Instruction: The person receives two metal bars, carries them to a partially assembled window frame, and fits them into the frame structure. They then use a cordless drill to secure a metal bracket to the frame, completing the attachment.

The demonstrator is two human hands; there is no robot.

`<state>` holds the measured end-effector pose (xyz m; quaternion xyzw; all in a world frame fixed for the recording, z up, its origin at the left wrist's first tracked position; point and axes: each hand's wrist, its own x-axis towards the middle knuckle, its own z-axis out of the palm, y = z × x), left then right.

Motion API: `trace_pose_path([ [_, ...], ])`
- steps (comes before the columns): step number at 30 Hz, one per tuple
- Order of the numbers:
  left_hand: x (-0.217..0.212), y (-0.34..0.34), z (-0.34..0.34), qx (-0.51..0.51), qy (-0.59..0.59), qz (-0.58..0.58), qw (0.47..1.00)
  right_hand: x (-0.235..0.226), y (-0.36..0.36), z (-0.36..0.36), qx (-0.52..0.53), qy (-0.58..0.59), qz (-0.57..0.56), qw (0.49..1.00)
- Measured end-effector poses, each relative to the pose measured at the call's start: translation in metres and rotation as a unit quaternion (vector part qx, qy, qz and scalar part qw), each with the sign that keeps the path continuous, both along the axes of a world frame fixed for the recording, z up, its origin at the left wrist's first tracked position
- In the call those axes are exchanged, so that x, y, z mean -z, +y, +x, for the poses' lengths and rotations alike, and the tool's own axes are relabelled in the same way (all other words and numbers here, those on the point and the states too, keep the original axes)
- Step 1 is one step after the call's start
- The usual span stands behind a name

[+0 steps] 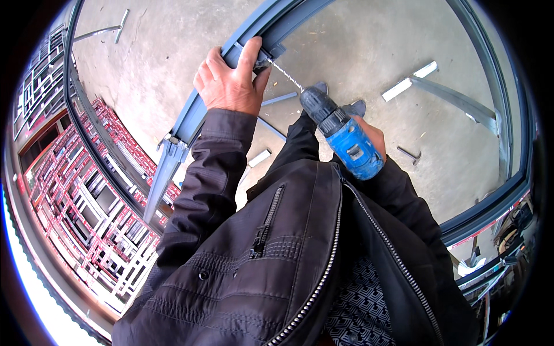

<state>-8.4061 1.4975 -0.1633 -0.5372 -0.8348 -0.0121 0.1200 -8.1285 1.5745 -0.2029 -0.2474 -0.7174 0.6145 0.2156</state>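
Note:
My left hand [231,83] is closed over a long grey-blue metal profile [193,118], its thumb and forefinger beside a small dark fitting [262,61] on the inner edge. My right hand [374,137], partly hidden, is wrapped round a blue and black cordless drill [353,147]. A long spiral drill bit [287,76] sticks out of the chuck toward the left. Its tip meets the profile's edge near that fitting, close to my left fingers. Whether the tip has gone into the metal, I cannot tell.
A large dark frame [501,75] curves around the right side. Metal stands [456,97] rest on the concrete floor [369,34], near a small dark hammer-like tool [408,154]. Stacked red-and-white frames [86,202] fill the left. A grey leg [167,167] extends below the profile.

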Motion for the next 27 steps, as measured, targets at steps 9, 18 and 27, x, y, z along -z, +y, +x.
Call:
trace_pose_path([
  [9,0.002,0.0,-0.003,0.019,0.003,-0.003,1.0,0.0,0.0,0.002,-0.002,-0.028,-0.042,0.999],
  [18,0.005,-0.002,-0.006,0.033,0.016,0.001,0.999,-0.008,0.023,-0.001,0.021,-0.015,0.089,0.996],
  [27,0.001,0.001,-0.002,0.024,0.005,-0.008,1.0,0.017,0.022,0.013,-0.01,0.022,0.077,0.997],
])
